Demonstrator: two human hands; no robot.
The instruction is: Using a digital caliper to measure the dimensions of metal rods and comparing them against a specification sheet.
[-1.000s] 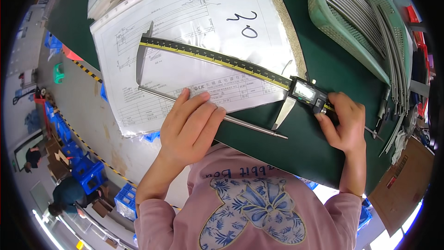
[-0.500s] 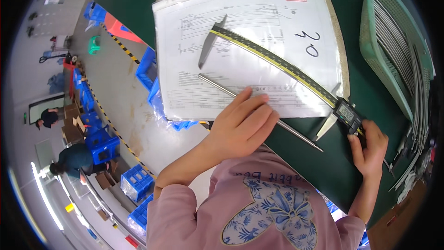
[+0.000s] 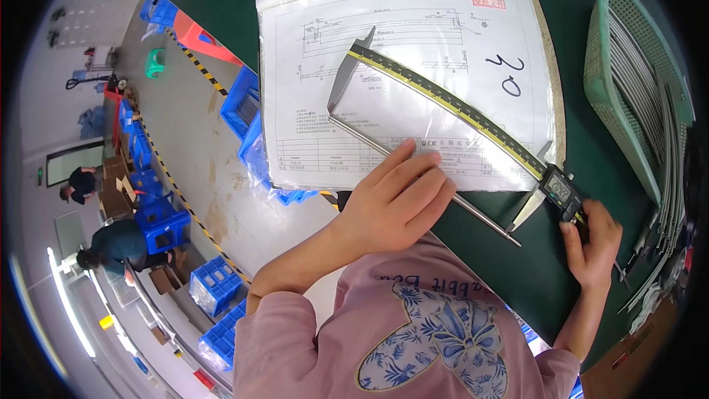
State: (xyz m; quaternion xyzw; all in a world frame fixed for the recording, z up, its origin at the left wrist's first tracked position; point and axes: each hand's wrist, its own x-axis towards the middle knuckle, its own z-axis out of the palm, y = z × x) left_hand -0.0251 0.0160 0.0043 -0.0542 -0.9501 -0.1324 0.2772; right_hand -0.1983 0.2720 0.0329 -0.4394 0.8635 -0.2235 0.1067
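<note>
My left hand (image 3: 399,207) is closed on a thin metal rod (image 3: 484,219) around its middle. The rod lies slantwise, partly over a sheet in a clear sleeve, its near end past the sheet over the green tabletop. A long digital caliper (image 3: 458,108) with a black and yellow scale is spread wide alongside it. Its far jaw tip meets or nearly meets the rod's far end, and its near jaw tip is close to the near end. My right hand (image 3: 593,245) pinches the caliper by its sliding display part, thumb and fingers at its lower edge.
Beneath the caliper lies an open ring binder with a technical drawing (image 3: 284,66). A pale green mesh basket (image 3: 594,66) full of thin metal rods stands at the right. Blue crates (image 3: 214,284) stand on the floor at left, where two people (image 3: 118,247) work farther off.
The rod has come slightly nearer the caliper's jaw tips. Both hands keep their grip, and the whole scene has shifted a little to the right in view.
</note>
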